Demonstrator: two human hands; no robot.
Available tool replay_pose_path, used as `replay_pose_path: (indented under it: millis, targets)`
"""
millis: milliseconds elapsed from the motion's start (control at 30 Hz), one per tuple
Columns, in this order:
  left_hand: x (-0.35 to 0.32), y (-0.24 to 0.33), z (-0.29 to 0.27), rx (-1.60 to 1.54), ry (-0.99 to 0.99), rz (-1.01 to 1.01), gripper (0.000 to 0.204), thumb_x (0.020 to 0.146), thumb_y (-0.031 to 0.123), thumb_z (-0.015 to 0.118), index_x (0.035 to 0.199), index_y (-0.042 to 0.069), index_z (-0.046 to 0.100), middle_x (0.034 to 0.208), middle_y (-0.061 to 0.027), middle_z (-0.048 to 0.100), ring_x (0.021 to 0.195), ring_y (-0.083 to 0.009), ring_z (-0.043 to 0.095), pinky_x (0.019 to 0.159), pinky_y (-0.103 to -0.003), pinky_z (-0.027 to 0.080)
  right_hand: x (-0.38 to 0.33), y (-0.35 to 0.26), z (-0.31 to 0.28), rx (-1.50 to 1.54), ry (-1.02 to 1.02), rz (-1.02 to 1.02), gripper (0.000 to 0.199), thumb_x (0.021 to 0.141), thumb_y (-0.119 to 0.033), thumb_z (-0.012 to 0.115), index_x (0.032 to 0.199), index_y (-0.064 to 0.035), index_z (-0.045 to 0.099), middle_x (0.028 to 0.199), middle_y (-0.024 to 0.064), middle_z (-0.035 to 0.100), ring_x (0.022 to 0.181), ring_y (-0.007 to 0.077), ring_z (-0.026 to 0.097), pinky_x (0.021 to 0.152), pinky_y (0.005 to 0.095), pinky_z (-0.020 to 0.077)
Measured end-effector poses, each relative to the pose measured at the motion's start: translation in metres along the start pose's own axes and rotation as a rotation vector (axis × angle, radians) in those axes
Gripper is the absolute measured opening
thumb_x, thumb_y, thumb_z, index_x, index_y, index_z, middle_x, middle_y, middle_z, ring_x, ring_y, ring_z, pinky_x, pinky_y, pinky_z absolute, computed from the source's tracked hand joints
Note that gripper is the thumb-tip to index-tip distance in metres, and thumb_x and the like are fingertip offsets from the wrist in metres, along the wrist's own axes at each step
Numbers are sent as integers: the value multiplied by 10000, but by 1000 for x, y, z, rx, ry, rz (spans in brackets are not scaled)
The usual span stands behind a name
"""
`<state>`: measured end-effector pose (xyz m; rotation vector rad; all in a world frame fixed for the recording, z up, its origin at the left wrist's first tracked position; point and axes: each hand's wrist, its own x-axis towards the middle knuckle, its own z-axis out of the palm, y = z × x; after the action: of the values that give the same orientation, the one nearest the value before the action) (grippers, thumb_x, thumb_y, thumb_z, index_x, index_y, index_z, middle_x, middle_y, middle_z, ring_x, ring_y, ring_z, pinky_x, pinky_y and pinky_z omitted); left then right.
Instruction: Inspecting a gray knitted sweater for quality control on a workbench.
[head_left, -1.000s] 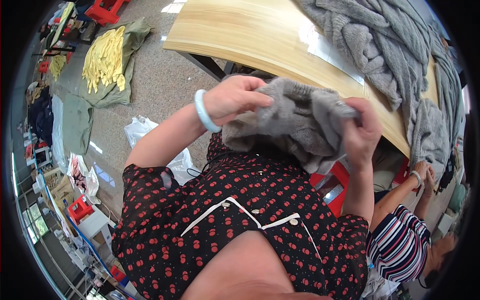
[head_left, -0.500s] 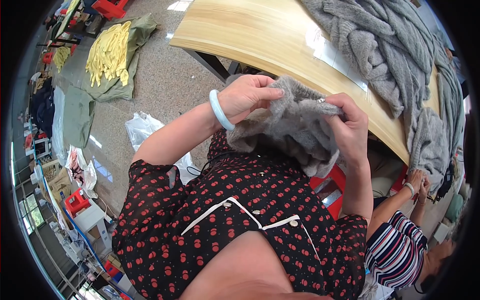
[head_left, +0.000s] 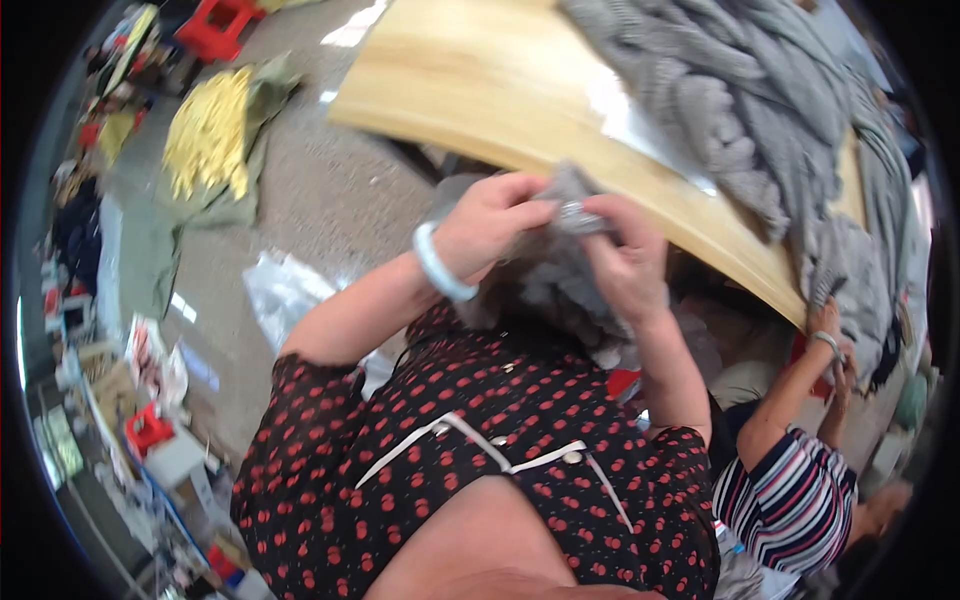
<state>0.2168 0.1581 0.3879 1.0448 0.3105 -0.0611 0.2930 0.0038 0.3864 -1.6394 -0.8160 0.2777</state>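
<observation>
A grey knitted garment (head_left: 550,285) hangs between my two hands, in front of the table's near edge. My left hand (head_left: 490,220), with a pale bracelet (head_left: 440,262) on its wrist, pinches the knit close to its top edge. On the other side of the same edge my right hand (head_left: 628,250) is closed on the fabric, a ring on one finger. The two hands are near each other, with a small bunch of knit standing up between them. Blur hides the exact grip of the fingertips, and the garment's lower part droops toward my lap.
A wooden table (head_left: 470,75) stands ahead, with a heap of grey knitwear (head_left: 720,110) at its right. To the right, a co-worker in a striped top (head_left: 795,500) handles grey knit. Yellow garments (head_left: 208,135) lie on a green cloth on the floor, and a white plastic bag (head_left: 285,290) lies nearer.
My right hand has moved left, close to my left hand, so the stretched edge of the garment is now bunched between them. The view has shifted slightly and blurred.
</observation>
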Motion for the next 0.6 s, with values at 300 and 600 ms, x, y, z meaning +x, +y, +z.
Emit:
replay_pose_path:
  millis: [300, 600]
  targets:
    - [5, -13, -20, 482, 56, 264, 149, 734, -5, 616, 871, 15, 562, 792, -7, 560, 683, -82, 504, 597, -213, 405, 4, 19, 9, -94, -44, -48, 195, 662, 48, 545, 848, 11, 591, 749, 103, 575, 649, 174, 558, 579, 264, 441]
    - [1, -9, -22, 1165, -56, 745, 206, 684, -53, 594, 877, 2, 553, 912, -152, 564, 834, -308, 562, 715, -345, 466, 5, 35, 18, -126, -94, -21, 145, 663, -29, 549, 804, 0, 556, 710, 149, 541, 652, 304, 549, 584, 353, 440]
